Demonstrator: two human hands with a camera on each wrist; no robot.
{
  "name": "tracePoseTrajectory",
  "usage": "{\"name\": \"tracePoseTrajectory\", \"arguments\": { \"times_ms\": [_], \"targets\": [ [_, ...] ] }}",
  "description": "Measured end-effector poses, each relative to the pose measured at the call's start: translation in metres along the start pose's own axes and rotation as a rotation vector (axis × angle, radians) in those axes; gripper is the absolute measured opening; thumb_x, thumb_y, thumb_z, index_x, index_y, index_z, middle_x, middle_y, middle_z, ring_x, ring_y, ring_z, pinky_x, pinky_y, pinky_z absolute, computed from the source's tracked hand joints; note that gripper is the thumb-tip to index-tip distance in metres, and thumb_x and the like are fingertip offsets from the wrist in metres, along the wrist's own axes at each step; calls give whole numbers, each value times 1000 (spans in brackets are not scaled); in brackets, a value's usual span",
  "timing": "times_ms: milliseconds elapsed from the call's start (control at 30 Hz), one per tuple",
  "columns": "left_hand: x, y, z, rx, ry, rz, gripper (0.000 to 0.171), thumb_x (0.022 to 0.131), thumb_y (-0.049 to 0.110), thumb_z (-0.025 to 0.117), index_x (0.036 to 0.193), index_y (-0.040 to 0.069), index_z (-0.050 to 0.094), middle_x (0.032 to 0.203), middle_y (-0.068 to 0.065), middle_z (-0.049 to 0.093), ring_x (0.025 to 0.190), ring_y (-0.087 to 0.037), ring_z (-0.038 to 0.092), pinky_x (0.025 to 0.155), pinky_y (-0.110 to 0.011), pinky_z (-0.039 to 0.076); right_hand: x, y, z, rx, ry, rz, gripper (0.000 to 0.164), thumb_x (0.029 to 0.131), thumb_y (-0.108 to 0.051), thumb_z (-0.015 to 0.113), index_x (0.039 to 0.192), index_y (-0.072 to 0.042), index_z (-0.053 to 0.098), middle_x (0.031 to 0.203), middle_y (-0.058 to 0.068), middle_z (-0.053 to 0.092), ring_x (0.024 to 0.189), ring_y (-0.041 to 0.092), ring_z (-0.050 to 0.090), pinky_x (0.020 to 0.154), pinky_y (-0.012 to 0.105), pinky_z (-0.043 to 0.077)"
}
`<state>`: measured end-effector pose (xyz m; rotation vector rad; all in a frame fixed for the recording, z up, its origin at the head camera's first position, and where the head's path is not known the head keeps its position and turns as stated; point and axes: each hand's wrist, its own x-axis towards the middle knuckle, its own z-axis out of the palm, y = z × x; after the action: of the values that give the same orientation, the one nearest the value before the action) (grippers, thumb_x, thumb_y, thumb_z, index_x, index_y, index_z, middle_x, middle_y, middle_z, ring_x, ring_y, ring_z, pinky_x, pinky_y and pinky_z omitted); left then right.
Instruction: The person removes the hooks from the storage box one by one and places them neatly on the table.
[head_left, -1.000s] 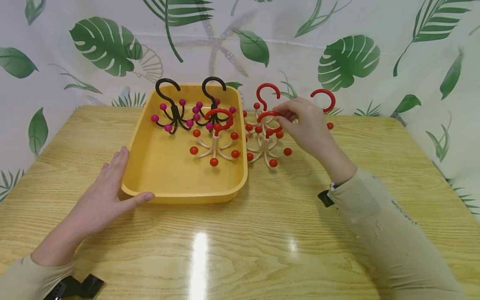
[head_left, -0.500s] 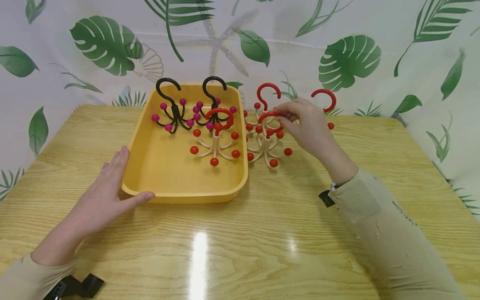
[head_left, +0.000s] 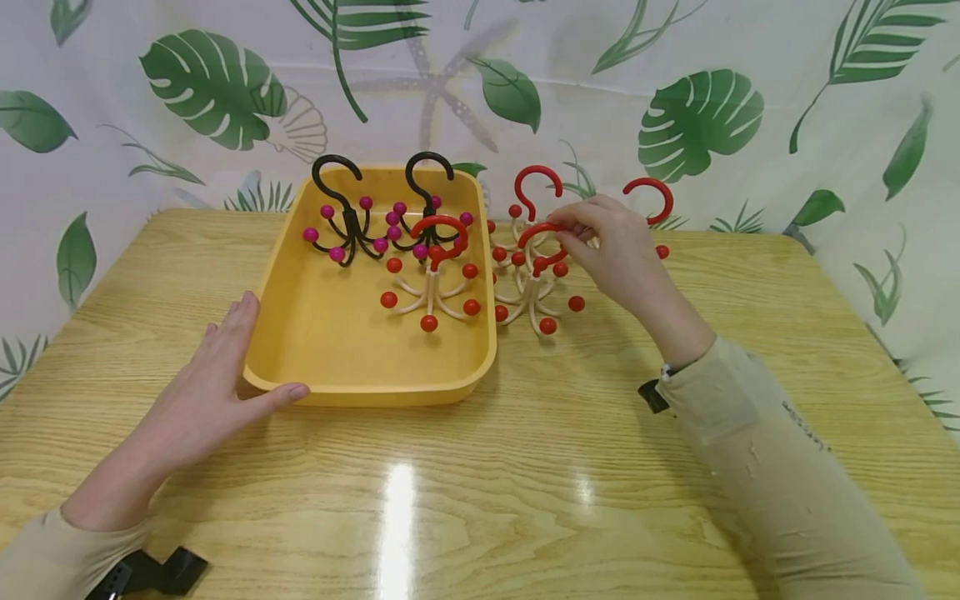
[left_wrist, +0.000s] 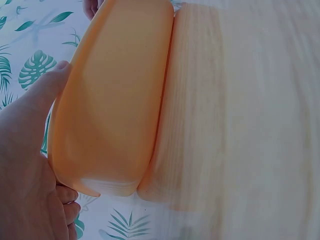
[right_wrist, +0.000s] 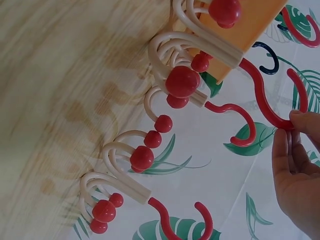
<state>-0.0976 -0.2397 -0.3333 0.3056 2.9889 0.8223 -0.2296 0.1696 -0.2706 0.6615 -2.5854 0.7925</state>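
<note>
Beside the tray (head_left: pixel 390 392) (left grip (head_left: pixel 206 396) spread against it), right grip (head_left: pixel 618 250) pinching red hook (right_wrist: pixel 259 91), two hangers (right_wrist: pixel 135 189) behind.

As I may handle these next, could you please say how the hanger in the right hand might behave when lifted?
The hanger seems stiff, its curved arms holding their shape. Pinched at the hook, it may swing. Its spread balls could snag the hanger behind.

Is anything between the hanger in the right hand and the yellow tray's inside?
Yes: the tray's right wall stands between, so the held hanger probably needs lifting over it. Just inside, another red-hooked hanger takes up space.
</note>
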Motion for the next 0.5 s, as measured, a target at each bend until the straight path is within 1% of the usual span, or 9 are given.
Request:
{"name": "tracePoseTrajectory", "arguments": {
  "times_ms": [300,500],
  "targets": [
    [0,1,0,4,-2,-6,111,84,57,63,151,13,-13,159,-8,-9,145,-28,-5,116,-43,-3,-2,2,0,12,23,-38,18,88,-3,67,105,0,70,100,13,64,88,25,61,80,39,54],
    [0,1,0,5,-4,-9,111,84,57,63,151,12,-13,159,-7,-10,145,-30,-5,116,-44,-3,-3,-1,-2,4,33,-56,21,86,-3,70,107,0,68,102,13,62,92,25,60,84,40,53]
  ]
}}
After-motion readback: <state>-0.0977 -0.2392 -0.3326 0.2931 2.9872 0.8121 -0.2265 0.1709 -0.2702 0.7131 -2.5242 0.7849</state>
